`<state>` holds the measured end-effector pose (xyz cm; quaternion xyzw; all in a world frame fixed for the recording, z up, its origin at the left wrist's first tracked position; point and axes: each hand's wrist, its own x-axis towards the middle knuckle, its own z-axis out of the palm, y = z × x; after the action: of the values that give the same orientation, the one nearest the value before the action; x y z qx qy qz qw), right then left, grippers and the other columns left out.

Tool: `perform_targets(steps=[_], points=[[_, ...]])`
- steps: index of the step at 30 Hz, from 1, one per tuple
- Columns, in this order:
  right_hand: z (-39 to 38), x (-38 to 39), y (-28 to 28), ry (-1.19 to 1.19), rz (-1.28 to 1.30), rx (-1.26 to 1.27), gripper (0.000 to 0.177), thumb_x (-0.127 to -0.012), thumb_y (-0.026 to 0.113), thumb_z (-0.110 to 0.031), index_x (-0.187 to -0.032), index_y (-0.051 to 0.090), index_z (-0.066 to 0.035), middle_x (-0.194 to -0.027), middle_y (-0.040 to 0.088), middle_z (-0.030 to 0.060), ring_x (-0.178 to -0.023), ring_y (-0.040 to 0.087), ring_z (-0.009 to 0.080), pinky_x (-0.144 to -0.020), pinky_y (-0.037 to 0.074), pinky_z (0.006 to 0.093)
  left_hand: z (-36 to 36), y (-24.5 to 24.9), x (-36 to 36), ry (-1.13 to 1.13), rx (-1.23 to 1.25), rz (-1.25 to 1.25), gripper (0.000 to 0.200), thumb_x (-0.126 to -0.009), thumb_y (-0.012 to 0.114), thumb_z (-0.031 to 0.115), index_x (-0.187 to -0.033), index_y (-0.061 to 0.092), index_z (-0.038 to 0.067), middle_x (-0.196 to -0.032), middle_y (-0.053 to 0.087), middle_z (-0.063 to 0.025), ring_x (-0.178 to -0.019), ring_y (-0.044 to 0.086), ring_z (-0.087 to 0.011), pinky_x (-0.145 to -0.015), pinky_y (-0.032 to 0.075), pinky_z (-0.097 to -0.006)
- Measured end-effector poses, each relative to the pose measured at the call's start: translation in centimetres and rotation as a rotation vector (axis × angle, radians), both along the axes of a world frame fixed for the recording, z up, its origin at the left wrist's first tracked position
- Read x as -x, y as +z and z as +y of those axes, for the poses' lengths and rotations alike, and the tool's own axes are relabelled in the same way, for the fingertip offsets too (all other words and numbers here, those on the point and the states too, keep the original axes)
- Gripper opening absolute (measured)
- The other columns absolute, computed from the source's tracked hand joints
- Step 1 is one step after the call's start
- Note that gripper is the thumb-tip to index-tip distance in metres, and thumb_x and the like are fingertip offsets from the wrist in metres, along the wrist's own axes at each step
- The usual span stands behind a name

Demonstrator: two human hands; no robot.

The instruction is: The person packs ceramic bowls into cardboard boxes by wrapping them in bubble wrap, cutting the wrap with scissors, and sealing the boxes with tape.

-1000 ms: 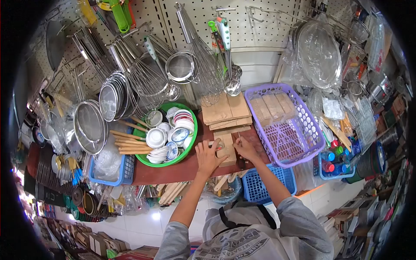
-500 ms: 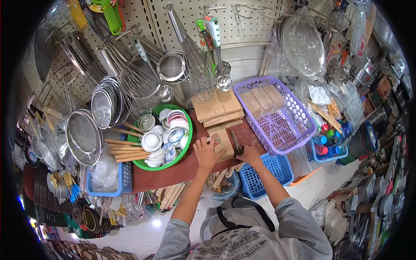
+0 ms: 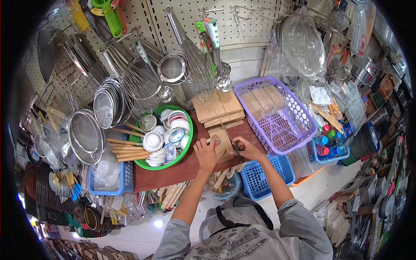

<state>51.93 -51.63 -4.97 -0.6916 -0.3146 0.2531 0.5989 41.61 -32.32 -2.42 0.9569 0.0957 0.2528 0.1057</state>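
My left hand (image 3: 207, 155) is closed around a small tan ring-shaped thing, apparently a roll of tape (image 3: 219, 146), resting on a piece of brown cardboard (image 3: 224, 138). To its right, my right hand (image 3: 248, 149) grips a pair of scissors (image 3: 233, 143) by the dark handles. The blades point away from me, over the cardboard's right side toward a stack of flat brown cardboard (image 3: 216, 108). My fingers partly cover the tape roll and the scissors' handles.
A green basin (image 3: 189, 145) of bowls stands left on the red-brown table (image 3: 173, 174). At the right is a purple basket (image 3: 277, 149) with brown packs. Blue baskets (image 3: 266, 175) sit below the front edge. Whisks (image 3: 197, 65) and strainers (image 3: 84, 134) hang close above.
My right hand has picked the scissors up off the table and shifted slightly left and up, turning the blades toward the cardboard stack. My left hand stays on the tape roll.
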Motion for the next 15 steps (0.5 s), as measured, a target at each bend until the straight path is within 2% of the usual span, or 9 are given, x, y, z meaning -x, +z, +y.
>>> perform_targets(steps=[2, 5, 8, 11, 15], points=[[0.7, -0.4, 1.5, -0.125, -0.156, 0.220, 0.050, -0.078, 0.084, -0.030, -0.112, 0.056, -0.009, -0.084, 0.058, 0.0003, -0.075, 0.053, 0.0067, -0.065, 0.046, 0.0255, -0.1, -0.1, 0.0, 0.011, -0.006, 0.001, 0.073, -0.065, 0.081, 0.053, -0.125, 0.059, 0.017, -0.101, 0.044, -0.0137, -0.098, 0.043, -0.0332, -0.087, 0.035, -0.0454], [2.0, -1.4, 0.9, -0.150, -0.356, 0.181, 0.050, -0.077, 0.084, -0.035, -0.109, 0.058, -0.008, -0.080, 0.055, 0.0011, -0.073, 0.050, 0.0094, -0.065, 0.045, 0.0285, -0.4, -0.3, -0.1, 0.021, -0.013, -0.045, 0.072, -0.066, 0.080, 0.053, -0.125, 0.059, 0.017, -0.101, 0.044, -0.0139, -0.098, 0.043, -0.0333, -0.087, 0.035, -0.0451], [3.3, -2.4, -1.6, -0.173, -0.484, 0.179, 0.043, -0.077, 0.081, -0.027, -0.108, 0.058, -0.009, -0.079, 0.056, 0.0067, -0.072, 0.054, 0.0190, -0.067, 0.046, 0.0323, -0.5, -0.8, -0.1, 0.029, -0.011, -0.069, 0.069, -0.067, 0.080, 0.051, -0.123, 0.060, 0.017, -0.101, 0.043, -0.0141, -0.098, 0.042, -0.0334, -0.087, 0.035, -0.0448], [3.7, -1.6, -0.3, -0.217, -0.323, 0.157, 0.042, -0.077, 0.081, -0.028, -0.108, 0.058, -0.010, -0.076, 0.054, 0.0052, -0.070, 0.053, 0.0195, -0.066, 0.046, 0.0331, -0.8, 0.0, 0.3, 0.032, -0.007, -0.027, 0.066, -0.067, 0.081, 0.049, -0.121, 0.061, 0.017, -0.101, 0.043, -0.0139, -0.098, 0.042, -0.0335, -0.087, 0.034, -0.0445], [4.1, -1.9, -1.8, -0.260, -0.278, 0.124, 0.041, -0.078, 0.081, -0.029, -0.105, 0.057, -0.010, -0.074, 0.052, 0.0021, -0.069, 0.050, 0.0148, -0.064, 0.044, 0.0310, -1.2, 0.4, 0.5, 0.031, -0.016, -0.029, 0.065, -0.066, 0.082, 0.047, -0.120, 0.062, 0.017, -0.099, 0.043, -0.0135, -0.098, 0.042, -0.0334, -0.087, 0.035, -0.0451]])
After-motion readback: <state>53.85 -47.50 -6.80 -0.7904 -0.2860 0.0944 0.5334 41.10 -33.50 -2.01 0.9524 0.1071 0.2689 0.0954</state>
